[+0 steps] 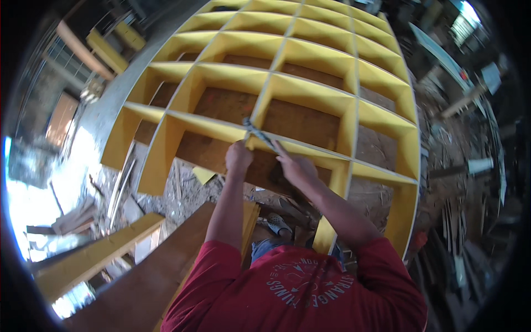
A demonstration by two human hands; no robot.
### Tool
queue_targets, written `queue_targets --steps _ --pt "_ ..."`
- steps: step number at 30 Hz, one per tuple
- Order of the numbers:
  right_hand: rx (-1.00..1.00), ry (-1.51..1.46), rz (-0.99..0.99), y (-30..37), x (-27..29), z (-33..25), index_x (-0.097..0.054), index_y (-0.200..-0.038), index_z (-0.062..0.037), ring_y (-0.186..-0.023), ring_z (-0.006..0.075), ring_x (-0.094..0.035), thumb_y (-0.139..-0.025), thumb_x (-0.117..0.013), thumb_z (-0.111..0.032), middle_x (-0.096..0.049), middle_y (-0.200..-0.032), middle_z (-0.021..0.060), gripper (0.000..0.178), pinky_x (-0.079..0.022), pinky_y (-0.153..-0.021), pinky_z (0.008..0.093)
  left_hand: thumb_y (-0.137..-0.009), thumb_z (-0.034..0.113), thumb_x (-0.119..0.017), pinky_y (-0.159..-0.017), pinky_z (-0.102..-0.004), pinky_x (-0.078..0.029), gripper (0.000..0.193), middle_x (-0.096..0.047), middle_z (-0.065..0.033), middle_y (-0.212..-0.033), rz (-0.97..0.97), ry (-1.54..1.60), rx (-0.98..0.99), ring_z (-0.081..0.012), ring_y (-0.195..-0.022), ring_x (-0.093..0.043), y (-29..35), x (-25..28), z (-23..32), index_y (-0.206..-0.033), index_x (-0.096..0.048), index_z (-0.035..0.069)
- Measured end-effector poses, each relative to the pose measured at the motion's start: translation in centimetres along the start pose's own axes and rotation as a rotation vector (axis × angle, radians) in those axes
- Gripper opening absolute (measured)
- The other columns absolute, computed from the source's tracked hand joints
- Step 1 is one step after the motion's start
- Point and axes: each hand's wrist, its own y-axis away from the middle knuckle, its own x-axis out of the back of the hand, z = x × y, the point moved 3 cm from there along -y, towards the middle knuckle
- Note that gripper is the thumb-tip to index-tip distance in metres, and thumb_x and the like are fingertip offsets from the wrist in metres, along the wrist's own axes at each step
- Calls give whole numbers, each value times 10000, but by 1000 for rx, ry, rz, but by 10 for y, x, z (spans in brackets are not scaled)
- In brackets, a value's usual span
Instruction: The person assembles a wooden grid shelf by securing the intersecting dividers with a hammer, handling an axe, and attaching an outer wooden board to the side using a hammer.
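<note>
A large yellow shelf frame [312, 148], divided into many open compartments, lies in front of me. My right hand [297, 170] is wrapped round the handle of a hammer [261, 134]. Its head rests over, or just above, a joint where the frame's boards cross. Just below that joint, my left hand [239, 157] is closed over the edge of a yellow divider board [250, 143]. The fingers' far side is hidden, so I cannot make out whether a nail is held there too.
Brown and yellow boards [149, 252] lie close by at the lower left. Wood scraps [77, 216] litter the floor on the left, with more debris [459, 182] along the right. A yellow offcut [203, 175] lies by the frame's near edge. Yellow planks [108, 51] stand at the far left.
</note>
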Motion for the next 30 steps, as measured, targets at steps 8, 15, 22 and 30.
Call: queue_targets --steps 8,15,22,30 --pt "-182 -221 232 64 40 13 -581 -1436 -131 -712 429 -717 -1063 -610 -371 -717 -786 200 445 -551 -646 555 -874 293 -642 -1017 -546 -541 440 -734 -306 -1157 15 -78 -50 -483 -1115 -703 -31 -4 -44 -1203 -740 18" --pt "-637 -248 276 217 103 76 -654 -1237 -77 -871 483 -709 -1017 -679 -401 -734 -928 239 392 -552 -745 557 -891 276 -671 -981 -556 -547 400 -744 -297 -1131 -16 8 -129 -479 -1095 -708 -20 -6 -12 -1167 -739 -5" --pt "-787 -152 342 269 105 108 -677 -1113 -32 -863 489 -691 -977 -727 -382 -696 -860 252 379 -525 -740 533 -900 269 -714 -986 -551 -549 418 -741 -307 -1137 17 0 -93 -478 -1110 -706 -10 -3 -9 -1180 -722 -41" --pt "-945 -97 482 293 155 181 -689 -989 -3 -806 405 -715 -930 -780 -461 -698 -814 222 471 -528 -734 488 -913 274 -678 -994 -543 -546 427 -731 -310 -1161 23 -22 -45 -481 -1115 -702 2 3 3 -1201 -705 -41"
